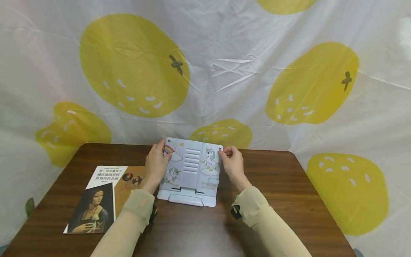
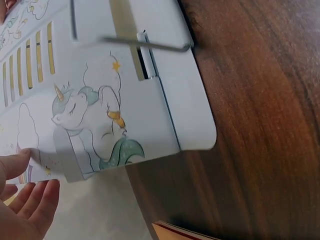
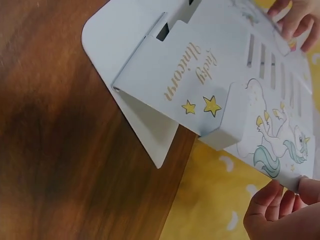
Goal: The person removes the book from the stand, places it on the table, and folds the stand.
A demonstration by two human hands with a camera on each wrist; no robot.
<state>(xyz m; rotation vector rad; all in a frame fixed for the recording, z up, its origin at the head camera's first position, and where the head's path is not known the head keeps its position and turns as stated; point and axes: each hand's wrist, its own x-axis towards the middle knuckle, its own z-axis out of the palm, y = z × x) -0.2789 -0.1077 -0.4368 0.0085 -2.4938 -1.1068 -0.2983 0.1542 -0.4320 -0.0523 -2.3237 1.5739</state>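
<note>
A white book stand (image 1: 192, 171) printed with unicorns, a rainbow and stars stands tilted back on its base on the table. Its left edge is pinched by my left hand (image 1: 156, 165), thumb on the front and fingers behind. Near the upper right corner, my right hand (image 1: 233, 162) pinches the opposite edge. In the left wrist view, the thumb of the left hand (image 2: 22, 200) lies on the panel (image 2: 75, 135), beside a sleeping unicorn. The right wrist view shows the right hand (image 3: 285, 212) at the panel's edge, below a folded side clip (image 3: 227, 120).
Two overlapping books or one wide cover, with a portrait painting (image 1: 91, 210) and a brown part (image 1: 131, 182), lie left of the stand, partly behind the left forearm. The brown wooden table (image 1: 273, 200) meets a white curtain with yellow fruit prints (image 1: 224, 89) at the back.
</note>
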